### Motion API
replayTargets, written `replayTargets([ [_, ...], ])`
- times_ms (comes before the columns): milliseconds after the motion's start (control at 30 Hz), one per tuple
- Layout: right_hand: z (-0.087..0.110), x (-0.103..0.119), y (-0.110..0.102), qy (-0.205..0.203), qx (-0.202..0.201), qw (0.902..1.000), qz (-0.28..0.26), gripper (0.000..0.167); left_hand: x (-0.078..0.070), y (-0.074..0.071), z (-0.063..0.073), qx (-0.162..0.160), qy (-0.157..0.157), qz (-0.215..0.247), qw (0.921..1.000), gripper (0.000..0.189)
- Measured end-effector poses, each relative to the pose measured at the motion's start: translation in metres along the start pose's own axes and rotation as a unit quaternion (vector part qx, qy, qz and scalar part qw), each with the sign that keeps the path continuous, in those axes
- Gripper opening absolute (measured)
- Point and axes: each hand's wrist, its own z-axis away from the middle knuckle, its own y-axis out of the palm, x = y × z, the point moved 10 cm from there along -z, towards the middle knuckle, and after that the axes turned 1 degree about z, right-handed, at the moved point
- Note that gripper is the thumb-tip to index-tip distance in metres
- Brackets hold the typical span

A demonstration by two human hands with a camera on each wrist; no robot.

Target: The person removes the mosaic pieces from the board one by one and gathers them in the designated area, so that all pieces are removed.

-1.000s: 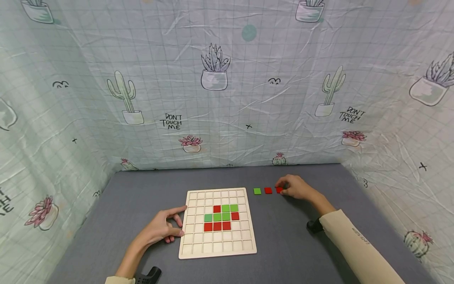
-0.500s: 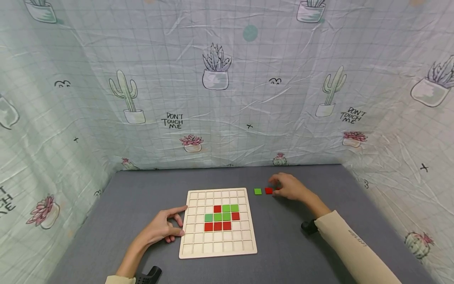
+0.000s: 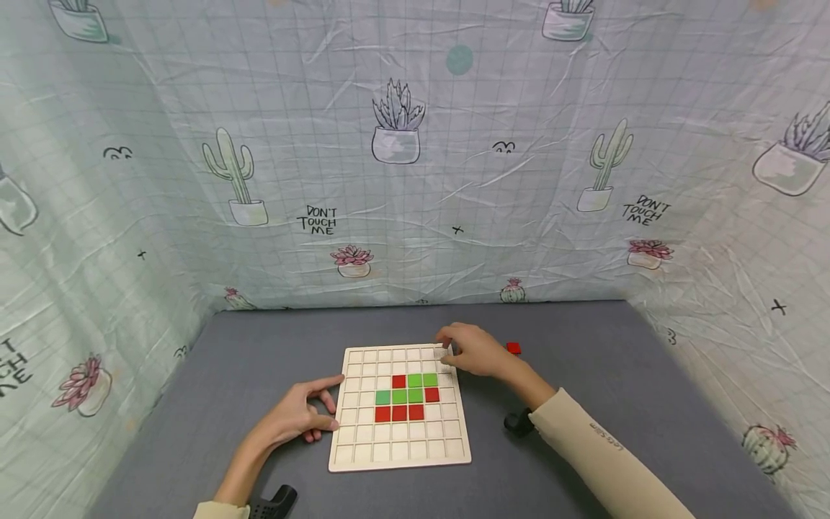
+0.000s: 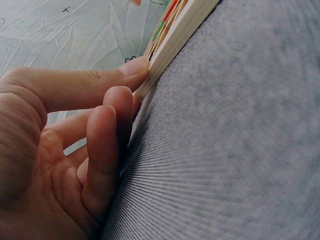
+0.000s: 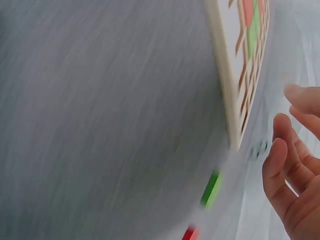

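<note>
A square wooden grid board (image 3: 363,440) lies on the grey tabletop, with red tiles (image 3: 398,413) and green tiles (image 3: 415,396) set in its middle squares. My left hand (image 3: 298,414) touches the board's left edge with its extended index finger and thumb; its other fingers bend loosely below. Over the board's far right corner hovers my right hand (image 3: 476,352), thumb and fingers apart, nothing seen between them. On the tabletop beside that corner lie a loose green tile (image 5: 211,189) and a loose red tile (image 5: 191,233), both hidden behind the right hand in the head view.
Another loose red tile (image 3: 514,348) rests farther right, just beyond the right wrist. Dark wrist cameras (image 3: 275,502) sit at both cuffs. A cactus-print cloth (image 3: 415,216) rises along the tabletop's back edge and at both sides.
My right hand has moved left from the far red tile, passing over the loose tiles to the board's corner. That red tile has stayed on the tabletop. The left hand has kept its place.
</note>
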Motion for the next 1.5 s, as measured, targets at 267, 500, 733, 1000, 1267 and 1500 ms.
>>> replayTargets([
  [267,-0.025,0.043,0.029,-0.024,0.038,0.9988,-0.021,0.029,-0.002,0.0,0.002,0.002,0.003,0.01,0.9999,0.09],
  [500,-0.037,0.067,0.053,-0.036,0.07,0.9964,-0.032,0.022,-0.004,0.0,0.002,0.006,0.003,0.018,0.9998,0.09],
  [733,-0.041,0.083,0.07,-0.051,0.096,0.994,0.011,0.024,-0.002,0.001,0.002,0.005,-0.001,0.026,0.9996,0.09],
  [1000,-0.042,0.085,0.075,-0.06,0.104,0.9925,0.025,0.021,-0.002,0.0,0.0,0.0,-0.001,0.022,0.9997,0.09],
  [1267,-0.042,0.085,0.077,-0.054,0.113,0.9918,0.025,0.014,-0.002,0.003,0.0,0.002,0.001,0.021,0.9998,0.089],
  [1500,-0.043,0.085,0.079,-0.057,0.118,0.9913,0.016,0.016,-0.003,0.003,0.001,0.004,0.0,0.028,0.9996,0.089],
])
